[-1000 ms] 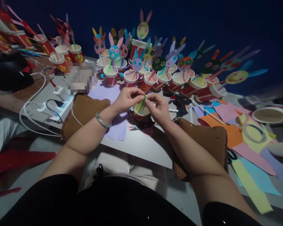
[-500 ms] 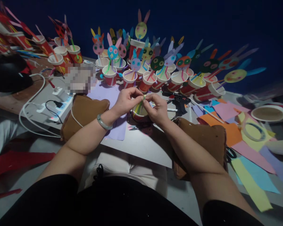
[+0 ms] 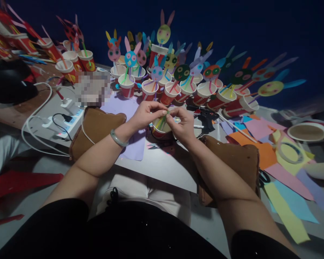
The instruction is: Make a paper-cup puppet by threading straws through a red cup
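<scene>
Over a paper cup (image 3: 162, 135) near the table's front edge, my left hand (image 3: 148, 114) and my right hand (image 3: 182, 124) meet with fingertips pinched. Between them is the top of a green straw (image 3: 162, 122), which stands in the cup beside a yellow one. Both hands pinch at this green tip; the exact grip is partly hidden by the fingers. Small scissors (image 3: 159, 145) lie on the table just in front of the cup. Purple paper (image 3: 135, 148) lies under my left wrist.
Behind the hands stand several red cups (image 3: 170, 94) with paper rabbit heads. Brown cushions (image 3: 97, 126) lie beneath both forearms. At the left are a power strip (image 3: 72, 126) and white cables. Coloured paper (image 3: 267, 153), a tape roll (image 3: 290, 151) and black-handled scissors (image 3: 264, 177) are at the right.
My right hand has shifted slightly right, and the fingers of both hands have changed position a little around the green tip. The view has moved slightly.
</scene>
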Action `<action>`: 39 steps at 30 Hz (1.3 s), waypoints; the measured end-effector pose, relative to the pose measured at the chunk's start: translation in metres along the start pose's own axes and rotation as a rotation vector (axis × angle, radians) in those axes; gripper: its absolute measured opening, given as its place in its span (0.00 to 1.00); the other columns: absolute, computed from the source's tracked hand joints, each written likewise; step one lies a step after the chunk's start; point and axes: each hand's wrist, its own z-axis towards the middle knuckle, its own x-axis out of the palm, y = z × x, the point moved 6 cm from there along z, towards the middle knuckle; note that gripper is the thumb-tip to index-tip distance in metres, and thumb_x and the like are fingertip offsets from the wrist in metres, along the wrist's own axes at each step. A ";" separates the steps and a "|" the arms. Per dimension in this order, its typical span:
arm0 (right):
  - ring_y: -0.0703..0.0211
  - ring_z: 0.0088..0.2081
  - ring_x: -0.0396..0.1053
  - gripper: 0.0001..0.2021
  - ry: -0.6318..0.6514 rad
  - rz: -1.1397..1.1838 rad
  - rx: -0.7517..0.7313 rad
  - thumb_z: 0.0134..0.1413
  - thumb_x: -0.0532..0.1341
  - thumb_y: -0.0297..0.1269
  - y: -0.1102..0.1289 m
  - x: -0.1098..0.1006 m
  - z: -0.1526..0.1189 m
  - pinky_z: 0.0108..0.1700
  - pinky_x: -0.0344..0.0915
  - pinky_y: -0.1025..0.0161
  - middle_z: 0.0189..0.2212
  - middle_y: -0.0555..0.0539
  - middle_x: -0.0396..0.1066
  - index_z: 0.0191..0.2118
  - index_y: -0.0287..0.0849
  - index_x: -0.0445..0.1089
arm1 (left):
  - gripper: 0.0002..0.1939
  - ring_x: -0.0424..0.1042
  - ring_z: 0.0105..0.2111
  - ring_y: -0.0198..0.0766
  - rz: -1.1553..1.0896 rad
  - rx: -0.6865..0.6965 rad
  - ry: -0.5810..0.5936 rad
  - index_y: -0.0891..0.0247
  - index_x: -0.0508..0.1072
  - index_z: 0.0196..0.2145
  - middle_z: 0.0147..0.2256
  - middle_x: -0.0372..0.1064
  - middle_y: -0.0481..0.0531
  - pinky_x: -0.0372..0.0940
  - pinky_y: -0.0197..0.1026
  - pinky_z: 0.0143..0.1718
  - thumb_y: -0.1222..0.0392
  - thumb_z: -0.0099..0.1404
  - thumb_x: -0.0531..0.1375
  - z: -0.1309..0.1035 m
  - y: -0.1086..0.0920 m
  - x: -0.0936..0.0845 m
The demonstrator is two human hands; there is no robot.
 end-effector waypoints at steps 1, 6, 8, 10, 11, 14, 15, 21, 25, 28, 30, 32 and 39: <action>0.56 0.31 0.68 0.13 0.005 -0.003 0.009 0.59 0.64 0.46 0.000 0.000 0.001 0.41 0.64 0.55 0.25 0.50 0.72 0.28 0.47 0.67 | 0.15 0.77 0.33 0.36 0.007 0.000 0.009 0.65 0.83 0.36 0.34 0.82 0.54 0.71 0.39 0.38 0.49 0.60 0.71 0.000 -0.001 0.000; 0.57 0.31 0.68 0.13 0.016 -0.006 0.038 0.59 0.63 0.44 0.000 -0.001 0.003 0.41 0.64 0.55 0.24 0.51 0.71 0.26 0.46 0.66 | 0.17 0.79 0.37 0.37 0.033 0.015 0.029 0.65 0.83 0.38 0.37 0.82 0.56 0.73 0.40 0.43 0.50 0.57 0.73 0.001 -0.002 -0.001; 0.57 0.30 0.67 0.12 0.000 0.003 0.039 0.58 0.63 0.43 0.000 -0.001 0.003 0.40 0.63 0.56 0.24 0.51 0.69 0.26 0.46 0.66 | 0.18 0.79 0.36 0.37 0.035 0.018 0.022 0.66 0.82 0.39 0.37 0.82 0.56 0.73 0.40 0.43 0.49 0.57 0.74 0.001 0.000 -0.002; 0.58 0.30 0.67 0.12 -0.013 0.010 0.040 0.56 0.63 0.43 0.000 -0.002 0.003 0.39 0.62 0.57 0.23 0.51 0.69 0.26 0.46 0.66 | 0.19 0.78 0.36 0.37 0.027 0.012 0.027 0.66 0.80 0.38 0.37 0.81 0.55 0.73 0.40 0.42 0.48 0.56 0.74 0.001 0.001 -0.001; 0.58 0.30 0.66 0.12 -0.015 0.010 0.041 0.56 0.64 0.43 -0.001 -0.002 0.003 0.38 0.62 0.57 0.23 0.51 0.69 0.26 0.46 0.66 | 0.20 0.78 0.35 0.36 0.021 0.006 0.035 0.66 0.80 0.37 0.36 0.81 0.55 0.73 0.40 0.41 0.48 0.56 0.74 0.001 0.002 -0.001; 0.59 0.29 0.66 0.11 -0.005 0.004 0.048 0.55 0.64 0.42 0.000 -0.001 0.003 0.39 0.62 0.58 0.23 0.52 0.69 0.25 0.45 0.66 | 0.21 0.77 0.34 0.35 -0.002 -0.008 0.059 0.66 0.78 0.37 0.35 0.79 0.53 0.71 0.39 0.40 0.46 0.56 0.74 0.001 0.004 -0.001; 0.59 0.29 0.66 0.12 -0.001 0.005 0.050 0.55 0.64 0.42 0.000 -0.001 0.003 0.39 0.62 0.58 0.23 0.52 0.69 0.25 0.45 0.66 | 0.22 0.76 0.34 0.35 -0.009 -0.011 0.063 0.66 0.78 0.37 0.35 0.79 0.53 0.71 0.39 0.40 0.46 0.56 0.74 0.001 0.005 -0.001; 0.60 0.27 0.64 0.13 -0.002 0.002 0.087 0.57 0.63 0.42 0.003 0.000 0.006 0.37 0.61 0.59 0.22 0.52 0.67 0.24 0.45 0.65 | 0.19 0.75 0.34 0.34 0.000 0.037 0.025 0.66 0.78 0.36 0.34 0.78 0.52 0.71 0.39 0.40 0.47 0.57 0.73 0.002 0.005 0.000; 0.62 0.26 0.62 0.12 -0.030 0.035 0.094 0.55 0.61 0.40 0.005 -0.001 0.006 0.34 0.60 0.60 0.21 0.53 0.66 0.23 0.45 0.64 | 0.12 0.76 0.34 0.35 0.038 0.145 -0.029 0.66 0.79 0.34 0.32 0.79 0.51 0.70 0.38 0.40 0.53 0.59 0.71 0.001 0.000 0.001; 0.62 0.25 0.61 0.12 -0.038 0.063 0.109 0.55 0.61 0.41 0.003 -0.001 0.007 0.32 0.60 0.62 0.21 0.53 0.65 0.23 0.45 0.63 | 0.09 0.77 0.35 0.36 0.080 0.185 -0.049 0.65 0.79 0.34 0.33 0.80 0.51 0.70 0.39 0.40 0.57 0.60 0.70 -0.001 -0.001 0.002; 0.63 0.25 0.60 0.12 -0.032 0.081 0.122 0.55 0.61 0.41 0.001 0.000 0.007 0.32 0.60 0.62 0.21 0.53 0.65 0.23 0.45 0.63 | 0.07 0.78 0.36 0.37 0.111 0.205 -0.054 0.65 0.80 0.34 0.33 0.80 0.51 0.70 0.39 0.41 0.58 0.61 0.69 -0.002 -0.002 0.002; 0.63 0.25 0.60 0.13 -0.032 0.103 0.139 0.55 0.61 0.40 -0.002 0.001 0.007 0.32 0.60 0.62 0.21 0.53 0.65 0.23 0.45 0.63 | 0.06 0.78 0.36 0.37 0.133 0.226 -0.062 0.64 0.80 0.34 0.33 0.81 0.51 0.70 0.40 0.41 0.59 0.62 0.69 -0.003 -0.003 0.002; 0.63 0.26 0.62 0.15 -0.012 0.117 0.141 0.57 0.65 0.45 -0.005 0.001 0.006 0.34 0.63 0.61 0.22 0.52 0.67 0.24 0.45 0.65 | 0.21 0.77 0.35 0.37 0.044 0.141 -0.034 0.66 0.79 0.35 0.34 0.79 0.53 0.70 0.41 0.39 0.43 0.60 0.71 0.004 0.012 0.001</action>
